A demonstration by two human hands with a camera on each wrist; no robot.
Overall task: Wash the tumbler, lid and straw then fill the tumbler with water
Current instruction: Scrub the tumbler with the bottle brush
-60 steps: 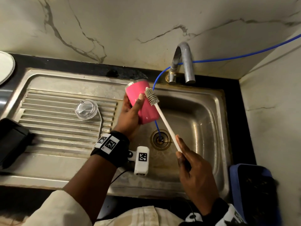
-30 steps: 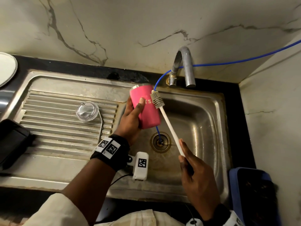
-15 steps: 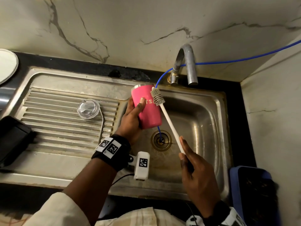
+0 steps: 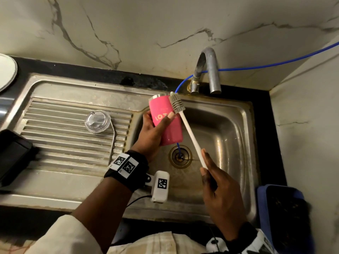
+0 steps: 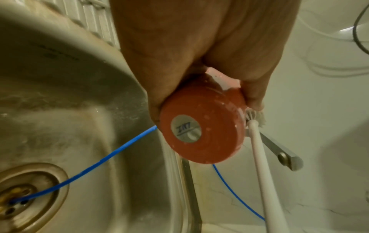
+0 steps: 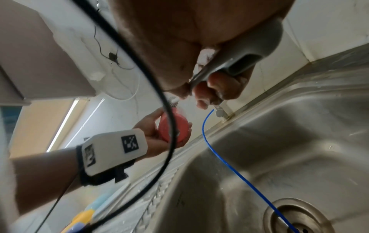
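- The tumbler (image 4: 166,120) is pink and is held above the sink (image 4: 225,125), over the basin's left part, just in front of the tap (image 4: 209,70).
- Its long axis is tilted: the steel rim points up and away toward the wall behind the sink, and the base points down toward the drain (image 4: 180,156).
- The left hand (image 4: 153,132) grips the tumbler from the left, fingers behind it and the thumb lying across the front over the lettering.
- The right hand (image 4: 222,195) holds the lower end of a brush (image 4: 187,129), fingers wrapped round the handle, in front of and right of the drain.
- The brush slants up and left; its bristle head lies against the tumbler's right side near the rim.
- The lid (image 4: 97,121), clear and round, lies on the ribbed drainboard left of the basin, with the bent metal straw (image 4: 113,139) just beside it.
- A blue hose (image 4: 275,64) runs past the tap down into the drain.
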